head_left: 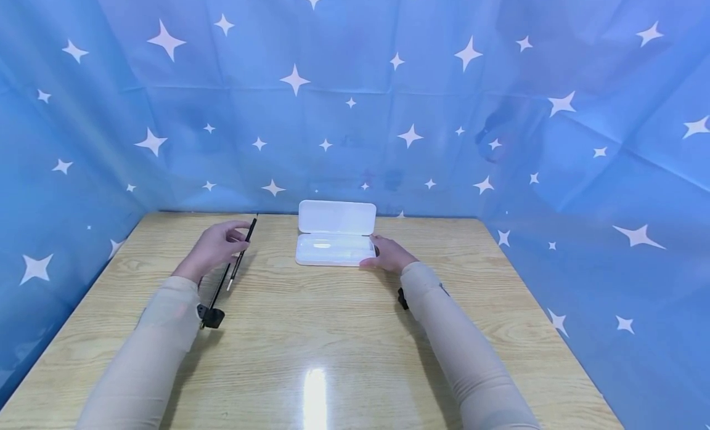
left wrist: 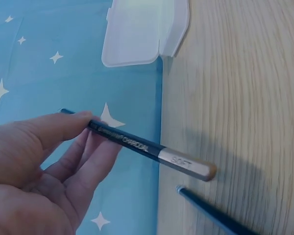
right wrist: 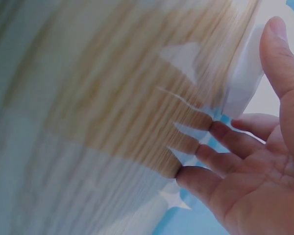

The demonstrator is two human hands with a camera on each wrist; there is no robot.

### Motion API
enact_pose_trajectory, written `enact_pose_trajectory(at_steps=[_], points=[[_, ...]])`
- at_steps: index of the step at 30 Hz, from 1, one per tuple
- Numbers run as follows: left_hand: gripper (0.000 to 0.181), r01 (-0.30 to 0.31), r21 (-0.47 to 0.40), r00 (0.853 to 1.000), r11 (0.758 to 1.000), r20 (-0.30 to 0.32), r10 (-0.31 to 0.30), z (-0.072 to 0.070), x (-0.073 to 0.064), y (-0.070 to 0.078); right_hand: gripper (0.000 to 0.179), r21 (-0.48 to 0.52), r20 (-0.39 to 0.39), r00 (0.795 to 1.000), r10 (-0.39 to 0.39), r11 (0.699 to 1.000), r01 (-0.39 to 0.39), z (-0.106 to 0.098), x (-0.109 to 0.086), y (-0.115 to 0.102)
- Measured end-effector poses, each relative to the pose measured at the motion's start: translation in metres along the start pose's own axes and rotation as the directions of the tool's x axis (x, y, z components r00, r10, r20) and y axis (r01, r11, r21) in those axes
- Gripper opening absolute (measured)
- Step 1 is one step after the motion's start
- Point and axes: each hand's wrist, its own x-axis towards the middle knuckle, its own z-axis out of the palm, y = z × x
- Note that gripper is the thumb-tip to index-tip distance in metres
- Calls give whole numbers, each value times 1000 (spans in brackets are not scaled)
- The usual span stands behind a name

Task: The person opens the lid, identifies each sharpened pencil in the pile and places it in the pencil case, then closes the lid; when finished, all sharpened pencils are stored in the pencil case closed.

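Observation:
Near the table's left back, my left hand (head_left: 212,250) pinches a dark charcoal pencil (left wrist: 137,143) between thumb and fingers. The pencil (head_left: 242,251) is tilted, and its pale end band reads SOFT in the left wrist view. A second dark pencil (left wrist: 206,209) lies beneath on the table, partly covered by the left arm in the head view. An open white pencil case (head_left: 335,257) sits at the back middle, lid (head_left: 337,217) raised behind. At its right end my right hand (head_left: 390,255) holds the case, thumb at the front, fingers behind. Nothing distinct shows inside.
The wooden table (head_left: 355,331) reaches back to a blue curtain (head_left: 355,122) with white stars, which also hangs along both sides. Black wrist devices (head_left: 212,316) sit on both forearms. A bright light reflection (head_left: 315,399) lies on the tabletop near the front.

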Motion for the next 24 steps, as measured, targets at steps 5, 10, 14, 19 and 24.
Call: enact_pose_trajectory(at_steps=[5,10,14,19,24], points=[[54,-53,-1,996,999,-75,53,6,8,1,98,-7,-4,1000,-5,1000,5,0,0,0],[54,-84,-10,990,996,-118,83,15,11,7,99,-13,-4,1000,-1,1000,1,1,1,1],[54,-124,-32,983,992,-143,118,23,15,11,100,-7,-3,1000,0,1000,0,2,3,2],[52,-194,-46,964,980,-195,182,32,21,14,99,-1,-3,1000,8,1000,-8,1,2,1],[50,-263,-53,936,963,-255,242,40,28,14,98,13,-4,1000,7,1000,-7,1,1,0]])
